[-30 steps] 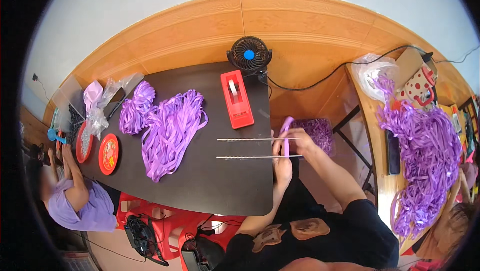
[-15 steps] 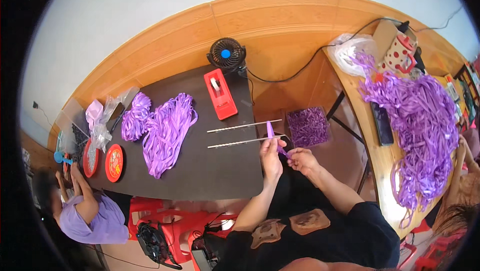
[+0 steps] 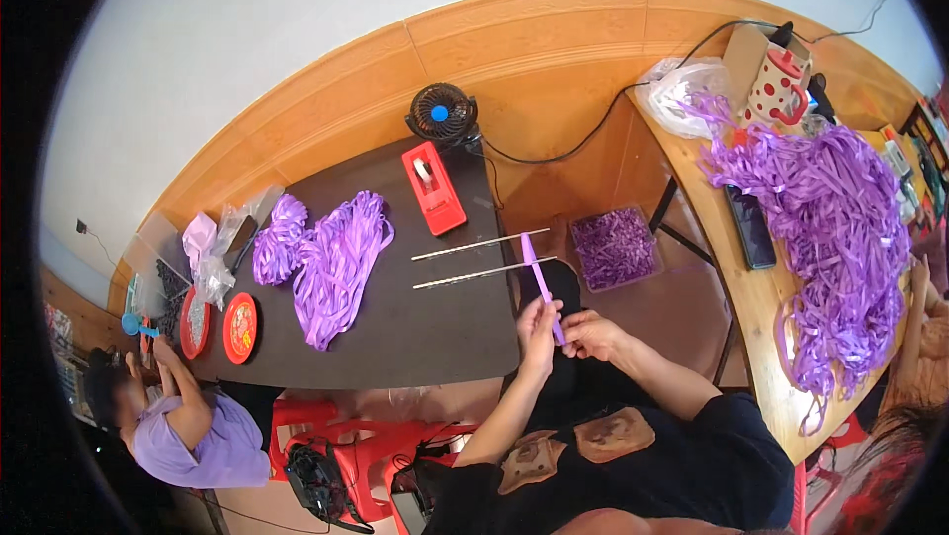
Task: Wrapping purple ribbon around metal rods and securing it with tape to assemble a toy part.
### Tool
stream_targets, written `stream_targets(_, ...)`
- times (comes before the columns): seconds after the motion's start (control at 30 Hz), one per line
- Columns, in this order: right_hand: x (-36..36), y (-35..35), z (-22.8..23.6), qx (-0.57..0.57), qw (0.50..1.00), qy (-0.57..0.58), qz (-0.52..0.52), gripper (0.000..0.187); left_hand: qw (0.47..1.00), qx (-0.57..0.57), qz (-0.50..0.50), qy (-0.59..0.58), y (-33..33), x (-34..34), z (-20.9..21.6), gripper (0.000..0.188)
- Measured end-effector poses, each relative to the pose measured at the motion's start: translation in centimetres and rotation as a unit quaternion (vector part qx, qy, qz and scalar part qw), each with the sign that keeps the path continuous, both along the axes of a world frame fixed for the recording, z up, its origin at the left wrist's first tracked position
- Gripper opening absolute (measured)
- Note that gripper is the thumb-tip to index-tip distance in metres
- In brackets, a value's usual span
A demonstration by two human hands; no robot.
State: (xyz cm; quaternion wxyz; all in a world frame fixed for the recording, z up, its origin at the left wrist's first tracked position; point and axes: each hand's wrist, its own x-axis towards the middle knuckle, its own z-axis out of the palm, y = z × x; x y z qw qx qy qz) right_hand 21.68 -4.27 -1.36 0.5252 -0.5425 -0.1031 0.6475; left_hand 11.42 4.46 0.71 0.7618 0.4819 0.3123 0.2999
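A flat purple ribbon (image 3: 535,266) runs from the upper thin metal rod (image 3: 479,244) past the lower metal rod (image 3: 479,275) down to my hands. Both rods stick out beyond the right edge of the dark table, roughly side by side. My left hand (image 3: 538,335) is closed on the ribbon below the rods. Close beside it, my right hand (image 3: 595,336) has its fingers pinched at the ribbon's lower end. How the ribbon passes round the rods is too small to make out.
On the dark table (image 3: 415,337) lie purple ribbon bundles (image 3: 343,268), a red tape dispenser (image 3: 433,189) and a black fan (image 3: 441,114). A bin of purple pieces (image 3: 615,248) stands below right. The wooden table (image 3: 766,377) bears a ribbon heap (image 3: 820,209) and a phone (image 3: 749,226). People sit at both sides.
My left hand has moved down away from the lower rod, and a longer, straighter length of ribbon shows. My right hand has lowered slightly, beside the left. The view has shifted a little.
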Motion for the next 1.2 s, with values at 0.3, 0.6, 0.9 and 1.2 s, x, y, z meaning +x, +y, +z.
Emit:
stream_targets(0.3,-0.5,0.3,0.5,-0.02,0.998,0.039,0.04,0.008,0.999,-0.037,0.023,-0.015,-1.7,-1.4,-0.1,0.022)
stream_targets(0.6,0.3,-0.3,0.0,-0.018,0.995,0.071,0.063,0.014,0.981,-0.167,-0.013,-0.097,-1.2,-2.0,-0.8,0.026)
stream_targets(0.9,0.4,-0.6,0.6,0.014,0.994,0.045,0.094,0.02,0.973,-0.197,-0.022,-0.121,-1.0,-2.7,-1.2,0.026)
stream_targets(1.2,0.4,-0.8,0.4,0.018,0.99,0.082,0.115,0.022,0.963,-0.188,-0.114,-0.155,-0.5,-3.7,-2.8,0.016)
